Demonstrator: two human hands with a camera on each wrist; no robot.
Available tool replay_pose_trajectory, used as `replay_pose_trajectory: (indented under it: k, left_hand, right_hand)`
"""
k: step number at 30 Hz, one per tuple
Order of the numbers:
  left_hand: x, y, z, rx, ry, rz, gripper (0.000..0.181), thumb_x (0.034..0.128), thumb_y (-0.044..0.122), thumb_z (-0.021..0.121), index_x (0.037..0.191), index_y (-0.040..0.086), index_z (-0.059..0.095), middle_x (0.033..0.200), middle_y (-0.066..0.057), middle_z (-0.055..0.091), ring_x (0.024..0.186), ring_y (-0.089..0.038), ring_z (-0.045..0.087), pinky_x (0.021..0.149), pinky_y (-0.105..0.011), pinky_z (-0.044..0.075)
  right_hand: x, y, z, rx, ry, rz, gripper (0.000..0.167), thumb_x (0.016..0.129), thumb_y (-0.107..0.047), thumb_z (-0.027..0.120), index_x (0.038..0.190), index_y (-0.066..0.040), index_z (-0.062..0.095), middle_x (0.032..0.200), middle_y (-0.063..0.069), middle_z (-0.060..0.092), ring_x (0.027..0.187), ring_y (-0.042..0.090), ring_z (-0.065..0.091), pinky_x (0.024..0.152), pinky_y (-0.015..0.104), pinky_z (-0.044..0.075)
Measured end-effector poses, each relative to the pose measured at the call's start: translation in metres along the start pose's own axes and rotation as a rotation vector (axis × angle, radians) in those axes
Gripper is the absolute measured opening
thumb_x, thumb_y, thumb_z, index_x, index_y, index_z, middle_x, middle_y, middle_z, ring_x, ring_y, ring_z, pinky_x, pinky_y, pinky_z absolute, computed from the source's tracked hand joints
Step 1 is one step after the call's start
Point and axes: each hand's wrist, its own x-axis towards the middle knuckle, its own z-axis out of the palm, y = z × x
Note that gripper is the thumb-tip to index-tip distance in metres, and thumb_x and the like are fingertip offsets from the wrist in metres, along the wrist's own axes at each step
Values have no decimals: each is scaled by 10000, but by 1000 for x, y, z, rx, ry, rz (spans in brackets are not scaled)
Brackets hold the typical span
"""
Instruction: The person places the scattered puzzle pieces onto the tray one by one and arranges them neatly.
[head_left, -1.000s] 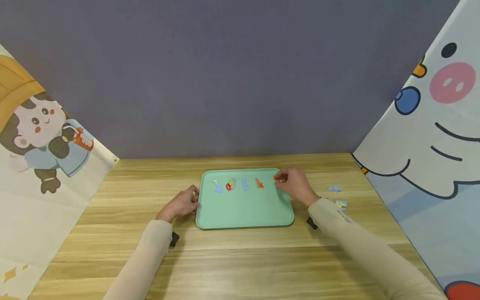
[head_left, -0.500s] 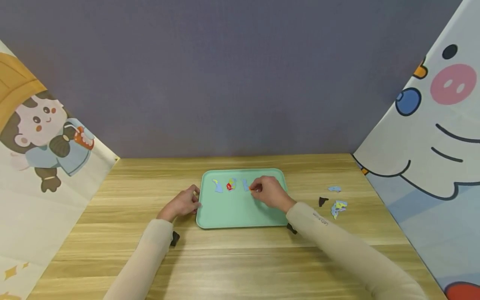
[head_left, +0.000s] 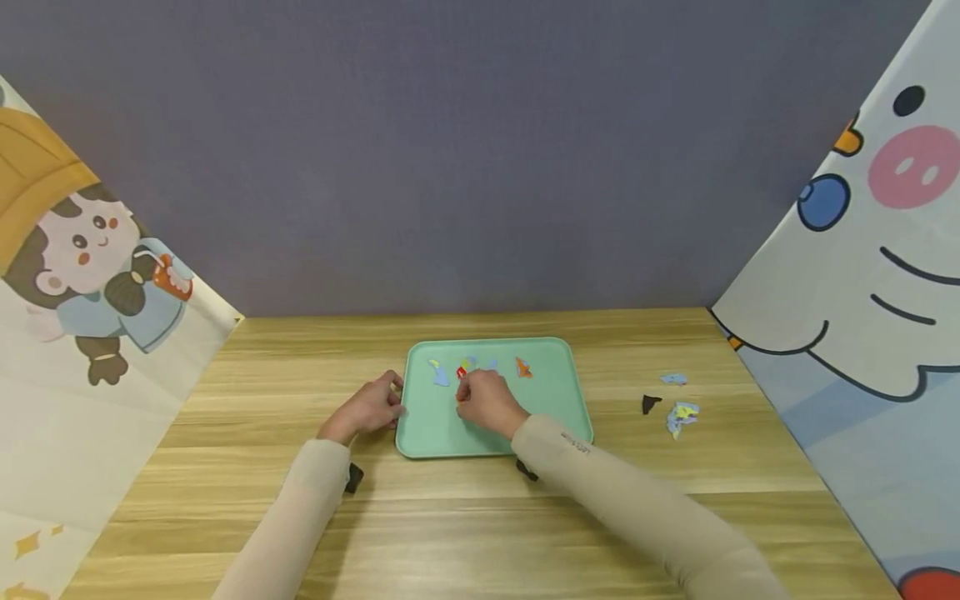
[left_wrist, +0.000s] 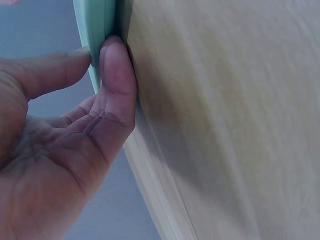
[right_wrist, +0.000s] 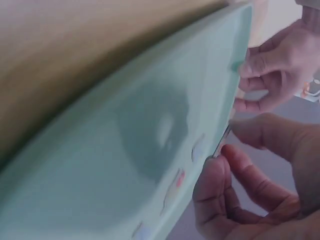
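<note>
A mint-green tray (head_left: 558,421) lies on the wooden table. My left hand (head_left: 367,406) pinches its left rim, the thumb on the edge and a fingertip against the outer side in the left wrist view. Above the tray's middle, my right hand (head_left: 489,403) pinches a small orange puzzle piece (head_left: 459,399), seen edge-on as a thin flat piece (right_wrist: 222,142) in the right wrist view. Along the far side of the tray lie a blue-and-yellow piece (head_left: 440,375), a red-and-yellow piece (head_left: 461,372), a partly hidden blue piece (head_left: 492,364) and another orange piece (head_left: 523,367).
Right of the tray, on the table (head_left: 420,533), lie a dark piece (head_left: 650,404), a blue piece (head_left: 673,379) and a cluster of blue-and-yellow pieces (head_left: 683,417). A grey panel (head_left: 480,167) stands behind, with printed cloths at both sides.
My right hand has carried the small orange piece leftward across the tray, from its far right corner to the middle left. The left hand has stayed at the tray's left rim.
</note>
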Motion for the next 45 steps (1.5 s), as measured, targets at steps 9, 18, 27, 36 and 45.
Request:
replay_pose_trajectory:
  k: [9, 18, 27, 36, 45]
  left_hand:
    - [-1, -1, 1, 2, 7, 8, 361, 867, -23, 626, 1167, -21, 425, 838, -128, 585, 619, -189, 600, 582, -305, 523]
    - [1, -1, 1, 10, 3, 1, 361, 864, -10, 633, 1162, -8, 428, 834, -120, 590, 619, -186, 602, 578, -300, 521]
    - [0, 2, -1, 23, 2, -4, 365, 869, -18, 628, 1169, -18, 422, 838, -126, 595, 620, -185, 606, 581, -302, 520]
    - [0, 3, -1, 38, -1, -11, 374, 878, -8, 625, 1190, -22, 419, 854, -124, 593, 631, -182, 603, 587, -304, 517]
    - [0, 2, -1, 48, -5, -7, 375, 883, 0, 619, 1196, -31, 417, 853, -118, 592, 624, -181, 598, 586, -310, 509]
  right_hand:
    - [12, -14, 23, -57, -10, 76, 116, 682, -12, 732, 641, -79, 646, 659, -19, 585, 669, 182, 550, 585, 291, 457]
    - [19, -16, 31, -27, -15, 105, 136, 715, -29, 752, 669, -82, 636, 685, -8, 553, 676, 188, 518, 579, 290, 436]
    - [21, -11, 30, -14, -57, 55, 117, 725, -54, 769, 741, -89, 659, 765, -13, 594, 799, 211, 557, 693, 314, 468]
    - [17, 3, 17, 59, -84, -71, 286, 747, 107, 633, 969, -56, 708, 932, 30, 646, 886, 170, 575, 781, 288, 471]
    - [2, 17, -8, 107, -111, -134, 245, 795, 66, 669, 1016, -37, 694, 987, 60, 635, 849, 161, 587, 751, 254, 473]
